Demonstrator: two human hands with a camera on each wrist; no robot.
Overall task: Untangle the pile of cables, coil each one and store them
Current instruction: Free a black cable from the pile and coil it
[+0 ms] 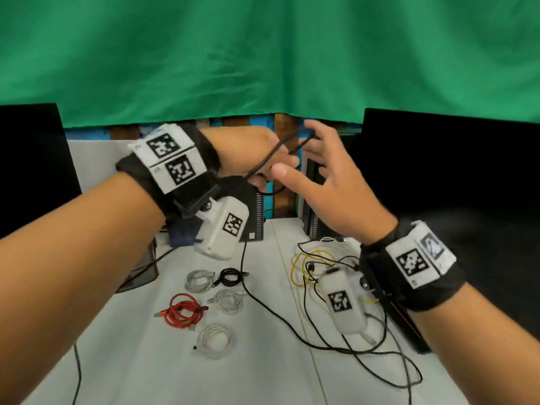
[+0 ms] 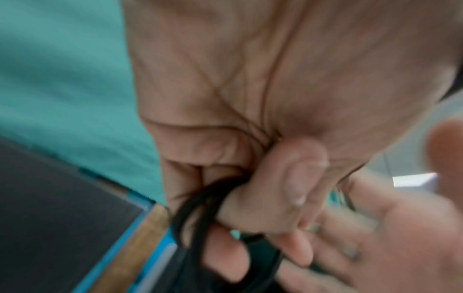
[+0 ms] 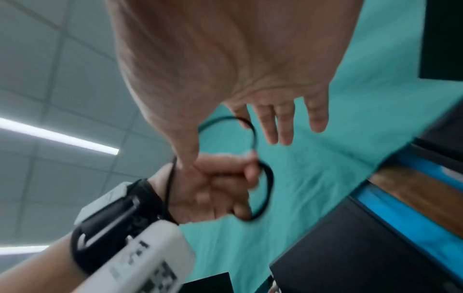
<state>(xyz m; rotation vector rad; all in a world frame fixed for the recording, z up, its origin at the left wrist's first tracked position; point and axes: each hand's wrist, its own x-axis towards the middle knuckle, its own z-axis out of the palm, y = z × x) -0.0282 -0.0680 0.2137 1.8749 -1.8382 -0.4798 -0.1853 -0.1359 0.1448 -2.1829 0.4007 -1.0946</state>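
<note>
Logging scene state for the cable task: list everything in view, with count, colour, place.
Coiled cables: five; three pale grey or white, one black, one red; grouped on the white table, left of centre.
Long black cable being coiled: one, black; loops held in the air, the rest trailing over the table.
Tangled loose cables: count unclear; yellow, white and black; table right, partly behind the right wrist camera.
Dark monitors: two, black; far left and far right.
Green cloth backdrop: one, behind the table.
Black mesh basket: one, left table edge, partly hidden.
Left hand: grips the black loops.
Right hand: fingers spread, a loop hooked over one finger.
</note>
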